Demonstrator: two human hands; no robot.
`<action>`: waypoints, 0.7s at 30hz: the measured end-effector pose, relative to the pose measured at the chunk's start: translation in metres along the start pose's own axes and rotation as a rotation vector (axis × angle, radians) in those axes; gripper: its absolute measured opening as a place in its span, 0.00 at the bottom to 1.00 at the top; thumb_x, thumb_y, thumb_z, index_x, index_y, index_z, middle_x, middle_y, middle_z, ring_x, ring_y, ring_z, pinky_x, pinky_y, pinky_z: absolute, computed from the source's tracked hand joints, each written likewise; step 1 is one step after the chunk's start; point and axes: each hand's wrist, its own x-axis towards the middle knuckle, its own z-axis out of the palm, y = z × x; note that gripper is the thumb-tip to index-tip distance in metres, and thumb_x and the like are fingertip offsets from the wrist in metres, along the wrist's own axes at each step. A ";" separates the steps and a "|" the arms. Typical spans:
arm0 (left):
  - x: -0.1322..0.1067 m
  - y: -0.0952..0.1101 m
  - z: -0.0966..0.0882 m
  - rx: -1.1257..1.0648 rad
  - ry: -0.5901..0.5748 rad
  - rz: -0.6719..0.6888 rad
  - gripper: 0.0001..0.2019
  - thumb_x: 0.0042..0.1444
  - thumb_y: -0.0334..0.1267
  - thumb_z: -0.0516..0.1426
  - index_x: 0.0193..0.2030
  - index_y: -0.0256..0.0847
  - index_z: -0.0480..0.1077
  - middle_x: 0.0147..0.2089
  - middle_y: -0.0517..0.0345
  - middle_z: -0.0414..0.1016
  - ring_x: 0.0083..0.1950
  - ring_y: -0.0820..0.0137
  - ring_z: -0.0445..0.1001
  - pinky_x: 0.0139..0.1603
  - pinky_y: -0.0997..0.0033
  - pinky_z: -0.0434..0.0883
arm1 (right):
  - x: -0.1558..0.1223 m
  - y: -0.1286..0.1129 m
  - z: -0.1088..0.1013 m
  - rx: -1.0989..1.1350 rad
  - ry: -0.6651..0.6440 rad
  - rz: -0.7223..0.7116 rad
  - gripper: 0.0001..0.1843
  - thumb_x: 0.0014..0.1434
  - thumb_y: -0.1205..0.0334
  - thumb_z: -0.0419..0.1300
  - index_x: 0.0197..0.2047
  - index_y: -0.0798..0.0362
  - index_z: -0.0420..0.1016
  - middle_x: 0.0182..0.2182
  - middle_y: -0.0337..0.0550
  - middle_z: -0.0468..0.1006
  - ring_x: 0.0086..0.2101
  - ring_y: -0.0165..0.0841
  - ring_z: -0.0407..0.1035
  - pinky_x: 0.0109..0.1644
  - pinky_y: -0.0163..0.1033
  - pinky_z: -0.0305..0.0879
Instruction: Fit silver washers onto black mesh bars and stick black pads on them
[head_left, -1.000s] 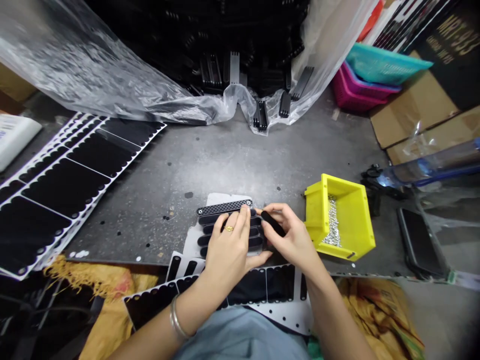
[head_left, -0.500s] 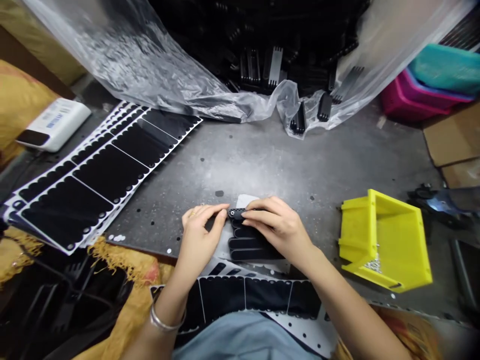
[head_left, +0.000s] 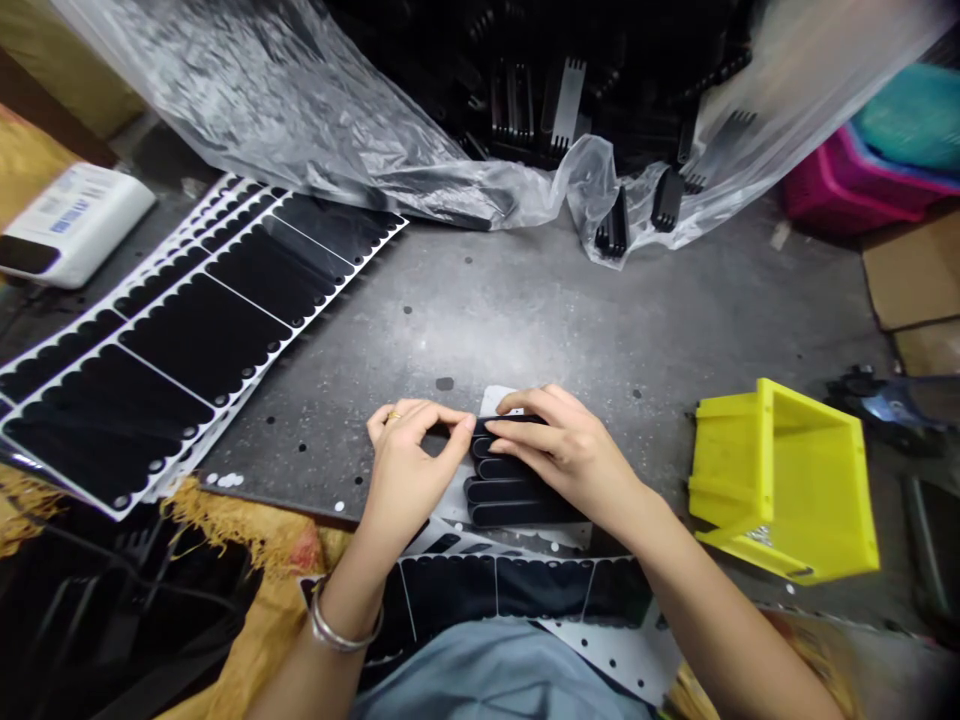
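Both hands are down at the front of the bench (head_left: 600,330), working on a small stack of black strips (head_left: 510,490). The strips lie side by side, long edges nearly touching, on a white backing sheet (head_left: 499,400) whose corner pokes out above them. Their rounded ends point toward the left hand (head_left: 409,470), which has a gold ring (head_left: 394,414) on one finger and a silver bangle (head_left: 343,632) on the wrist. Its fingers (head_left: 442,420) are curled narrow, and their tips press on the left end of the top strip. The right hand (head_left: 570,450) lies flatter, with its fingers (head_left: 517,428) stretched across the upper strips, holding them down.

The stack sits close to the bench's front edge, where frayed yellow sacking (head_left: 255,545) hangs just below. More black strips on a white sheet (head_left: 525,590) lie over the person's lap. To the right, just past the right wrist, a yellow plastic bin (head_left: 784,480) lies on its side with silver bits (head_left: 759,535) inside. To the left, long sheets of black pads (head_left: 187,340) lie well apart from the hands. Ahead, a broad stretch of speckled grey metal runs to a clear plastic bag (head_left: 300,100).
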 end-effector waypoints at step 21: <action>0.008 -0.007 -0.010 0.130 -0.018 0.115 0.11 0.67 0.50 0.58 0.38 0.49 0.77 0.39 0.59 0.83 0.47 0.58 0.79 0.63 0.45 0.64 | -0.043 0.030 -0.030 -0.001 0.205 0.291 0.12 0.71 0.58 0.60 0.55 0.47 0.79 0.41 0.45 0.74 0.42 0.37 0.72 0.51 0.47 0.72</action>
